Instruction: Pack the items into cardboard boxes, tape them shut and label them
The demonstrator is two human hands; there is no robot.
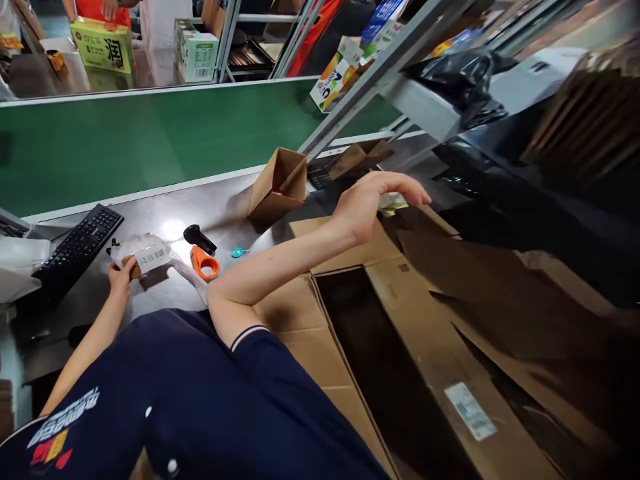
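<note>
At the left of the metal table, my left hand (121, 277) is closed around the edge of a small packet in clear plastic (151, 257), which bears a white barcode label and has a brown part by my fingers. My right hand (370, 200) reaches out over the cardboard boxes at the right, its fingers stretched and bent slightly down. A pale yellow-green item (393, 203) shows partly behind it; I cannot tell whether they touch. Between my arms lie an orange tape dispenser (205, 263), a black handheld scanner (200, 239) and a small teal item (237, 253).
A green conveyor belt (165, 137) runs across behind the table. An opened small carton (277, 190) stands at the table's back edge, and a black keyboard (80, 247) lies left. Large open cardboard boxes (415, 320) fill the right. Across the belt, a person's hand (109, 9) is above a green-yellow box (103, 45).
</note>
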